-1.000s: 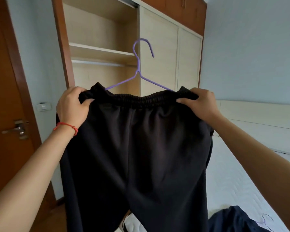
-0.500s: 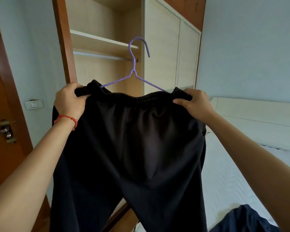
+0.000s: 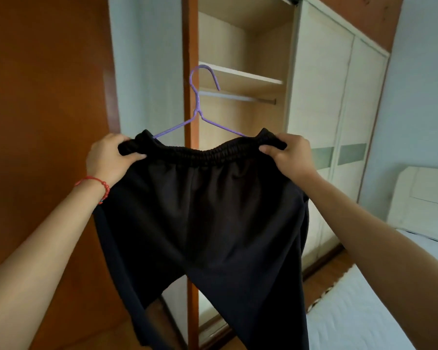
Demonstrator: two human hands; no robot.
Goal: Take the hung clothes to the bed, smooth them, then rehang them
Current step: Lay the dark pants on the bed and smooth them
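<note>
Holding: both hands carry a pair of black trousers (image 3: 202,223) by the elastic waistband, raised in front of the open wardrobe (image 3: 245,79).
Left hand: the left hand (image 3: 106,157) clamps the left end of the waistband, fingers curled over the top edge, thumb lying along the near face of the cloth. A red bead bracelet (image 3: 96,185) sits on that wrist.
Right hand: the right hand (image 3: 291,155) clamps the right end of the waistband in the same way, thumb on the near side, fingers wrapped behind.
Trousers: waistband stretched between the two hands and sagging slightly at its middle; legs hang straight down and leave the view at the bottom edge.
Hanger: a purple wire hanger (image 3: 197,107) stands up out of the waistband, both sloping arms running down into the cloth, hook uppermost and open to the right. Its lower bar is hidden; probably inside the waistband.
Wardrobe: open bay far centre, with a shelf and a rail (image 3: 238,97) beneath it; the hook is near the rail's left end but apart from it.
Surroundings: brown door (image 3: 43,97) at left, pale sliding panels (image 3: 339,122) at right, white bed (image 3: 364,311) at near right.
</note>
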